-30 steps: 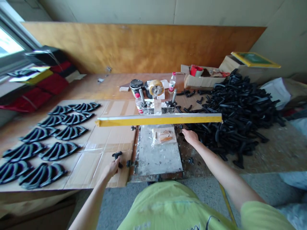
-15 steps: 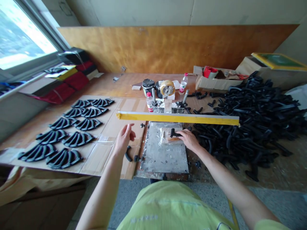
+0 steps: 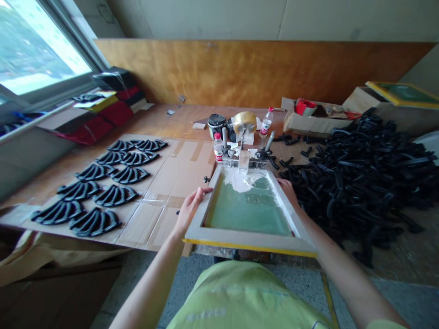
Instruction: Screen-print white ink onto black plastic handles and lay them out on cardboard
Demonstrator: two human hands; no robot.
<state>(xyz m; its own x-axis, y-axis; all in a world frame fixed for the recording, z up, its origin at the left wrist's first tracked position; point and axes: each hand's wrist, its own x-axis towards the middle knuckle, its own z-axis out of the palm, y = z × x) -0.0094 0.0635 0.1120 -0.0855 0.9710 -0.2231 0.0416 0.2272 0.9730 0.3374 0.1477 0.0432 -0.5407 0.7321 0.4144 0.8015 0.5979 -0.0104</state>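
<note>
A screen-printing frame (image 3: 247, 240) with a wooden rim, yellow front edge and green mesh lies lowered almost flat in front of me, with white ink (image 3: 244, 181) near its far end. My left hand (image 3: 189, 208) grips the frame's left rail. On the right rail rests my right hand (image 3: 287, 191), fingers curled over its edge. The plate and black part under the frame are hidden.
Black curved plastic parts (image 3: 103, 192) lie in rows on taped cardboard at the left. A big heap of black parts (image 3: 360, 173) fills the right. A tape roll (image 3: 243, 121), a tin (image 3: 216, 124), two small bottles and cardboard boxes (image 3: 315, 119) stand behind the frame.
The frame was raised on edge; it has swung down over the plate. My left hand left the black part on the cardboard, my right left the part on the plate, and both took the frame's rails.
</note>
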